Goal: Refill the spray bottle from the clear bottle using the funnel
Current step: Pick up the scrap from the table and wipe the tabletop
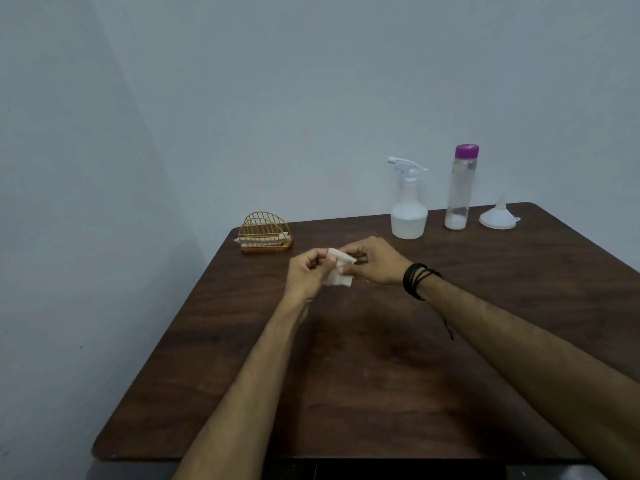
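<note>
Spray bottle (408, 209): standing upright at the far right of the bench (381, 375), trigger head screwed on; a pale liquid is sitting in roughly its lower part, though the level is hard to read through the cloudy plastic.
Clear bottle (460, 188): standing upright just to the right of the spray bottle, purple cap in place; only a little whitish content is showing at its bottom.
Funnel (498, 216): resting mouth-down on the bench beside the clear bottle, spout pointing up; nothing is touching it.
Left hand (308, 271): hovering over the middle of the bench; its fingers are pinching the left side of a small white tissue (339, 271).
Right hand (374, 261): meeting the left one; its fingers are gripping the same tissue from the right, a dark corded band (417, 280) sitting on the wrist.
Napkin holder (265, 233): a gold wire rack standing at the far left edge, folded napkins lying in it.
Progress: judging by the layout, either nothing has begun or the pour is finished; both bottles are closed, the funnel is lying aside, and which it is cannot be told.
Remaining: if the refill is not yet done, uncapping both bottles, seating the funnel and pouring are all waiting; if done, the hands are likely only wiping or folding the tissue.
</note>
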{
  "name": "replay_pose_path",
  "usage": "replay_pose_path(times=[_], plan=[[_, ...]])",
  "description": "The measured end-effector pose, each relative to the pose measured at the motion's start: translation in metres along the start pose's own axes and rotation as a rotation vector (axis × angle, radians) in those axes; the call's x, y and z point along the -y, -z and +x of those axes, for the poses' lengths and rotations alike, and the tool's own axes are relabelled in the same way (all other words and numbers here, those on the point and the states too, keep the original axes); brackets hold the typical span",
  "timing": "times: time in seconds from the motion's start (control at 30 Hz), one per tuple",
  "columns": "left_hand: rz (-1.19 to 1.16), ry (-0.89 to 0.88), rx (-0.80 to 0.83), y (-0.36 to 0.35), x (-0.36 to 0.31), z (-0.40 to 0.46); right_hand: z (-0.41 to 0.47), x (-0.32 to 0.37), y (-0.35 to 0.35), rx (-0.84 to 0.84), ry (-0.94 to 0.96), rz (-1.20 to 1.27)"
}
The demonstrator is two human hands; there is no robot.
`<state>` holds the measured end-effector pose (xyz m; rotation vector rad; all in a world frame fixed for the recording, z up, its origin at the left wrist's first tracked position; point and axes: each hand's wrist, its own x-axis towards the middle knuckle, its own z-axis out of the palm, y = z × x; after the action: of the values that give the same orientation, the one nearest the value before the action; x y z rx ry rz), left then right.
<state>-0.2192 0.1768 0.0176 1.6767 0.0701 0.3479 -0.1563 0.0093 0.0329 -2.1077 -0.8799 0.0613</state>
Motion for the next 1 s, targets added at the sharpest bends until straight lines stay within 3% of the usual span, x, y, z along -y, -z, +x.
replay_pose_path(times=[0.1,0.2,0.3,0.43,0.53,0.6,0.8,0.9,1.0], plan=[[0.108,0.004,-0.111,0.008,0.008,0.004,0.003,-0.010,0.011,-0.130,-0.140,0.154],[0.535,0.032,-0.163,0.029,0.022,0.007,0.003,-0.018,0.028,-0.105,-0.396,0.370],[0.687,0.115,-0.072,0.046,0.043,0.004,-0.002,-0.038,0.030,-0.037,-0.504,0.105],[0.993,0.110,0.043,0.050,0.065,0.004,-0.018,-0.059,0.017,-0.144,-0.361,-0.385],[1.092,0.119,0.092,0.048,0.068,0.011,-0.022,-0.063,0.003,-0.182,-0.142,-0.511],[1.144,0.136,0.126,0.049,0.069,0.014,-0.020,-0.060,-0.008,-0.106,-0.142,-0.575],[1.244,0.126,0.164,0.048,0.073,0.018,-0.039,-0.045,-0.025,-0.028,-0.028,-0.682],[1.266,0.135,0.184,0.048,0.073,0.022,-0.041,-0.039,-0.024,0.065,-0.002,-0.625],[1.278,0.139,0.192,0.049,0.073,0.023,-0.025,-0.038,-0.015,-0.069,-0.072,-0.411]])
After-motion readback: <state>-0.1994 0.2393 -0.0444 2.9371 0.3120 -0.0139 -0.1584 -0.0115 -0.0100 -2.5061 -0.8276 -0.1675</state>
